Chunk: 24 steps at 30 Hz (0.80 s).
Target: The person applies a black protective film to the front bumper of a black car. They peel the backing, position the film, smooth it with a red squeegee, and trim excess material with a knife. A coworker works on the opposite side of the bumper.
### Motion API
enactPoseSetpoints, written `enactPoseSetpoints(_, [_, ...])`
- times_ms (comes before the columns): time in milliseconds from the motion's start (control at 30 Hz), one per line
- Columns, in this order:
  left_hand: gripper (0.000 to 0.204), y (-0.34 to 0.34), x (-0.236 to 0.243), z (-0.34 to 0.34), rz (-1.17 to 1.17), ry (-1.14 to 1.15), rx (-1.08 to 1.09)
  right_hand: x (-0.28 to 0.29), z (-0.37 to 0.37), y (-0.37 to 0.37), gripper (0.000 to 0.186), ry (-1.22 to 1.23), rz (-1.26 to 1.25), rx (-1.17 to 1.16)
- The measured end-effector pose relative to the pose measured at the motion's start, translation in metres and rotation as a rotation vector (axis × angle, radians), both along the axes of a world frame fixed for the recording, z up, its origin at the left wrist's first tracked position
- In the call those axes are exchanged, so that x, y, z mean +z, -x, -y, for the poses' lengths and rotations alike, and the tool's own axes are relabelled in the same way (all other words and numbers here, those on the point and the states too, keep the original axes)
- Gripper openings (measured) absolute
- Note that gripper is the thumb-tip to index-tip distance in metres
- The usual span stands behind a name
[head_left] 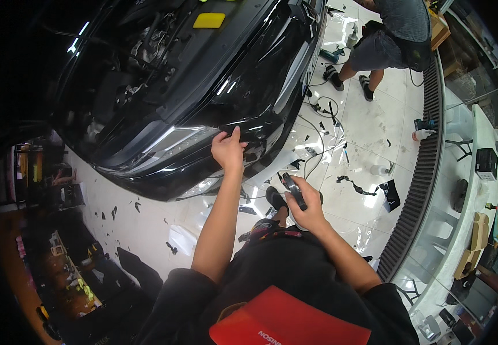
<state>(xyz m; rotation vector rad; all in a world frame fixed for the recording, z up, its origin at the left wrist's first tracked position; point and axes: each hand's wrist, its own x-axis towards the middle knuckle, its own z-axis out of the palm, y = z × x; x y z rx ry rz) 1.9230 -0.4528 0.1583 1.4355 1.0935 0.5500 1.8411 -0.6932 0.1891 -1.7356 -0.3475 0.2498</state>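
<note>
A black car front [249, 98] with its hood raised fills the upper left, a clear headlight [162, 146] at its corner. My left hand [229, 150] reaches up to the glossy black panel beside the headlight's inner end. Its fingertips are at the panel, some apart and others bent; any thin edge under them is too small to make out. Nearer to me and to the right, my right hand [307, 206] is wrapped round a black handheld tool [295, 191], held upright off the car. The tool's exact kind does not show.
Black film scraps [391, 195] and a cable [321, 144] lie on the tiled floor. Another person [392, 46] bends at the upper right near a power tool [332, 55]. A floor grate [418, 201] and a cluttered table [473, 201] run along the right. A yellow squeegee-like card [209, 20] rests on the car.
</note>
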Motion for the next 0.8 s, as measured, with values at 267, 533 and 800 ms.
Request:
enactPoseSetpoints(267, [0.031,-0.006,0.028,0.0,-0.028,0.414,-0.131,-0.024,-0.004,-0.012,0.048,-0.039,0.088,0.083])
enactPoseSetpoints(533, [0.027,0.002,0.01,-0.001,-0.112,-0.591,-0.656,-0.033,-0.04,0.003,0.057,-0.123,0.086,0.01])
enactPoseSetpoints(800, [0.008,-0.024,0.049,-0.027,0.013,-1.633,-1.182,-0.079,-0.096,0.03,0.058,-0.138,0.159,-0.263])
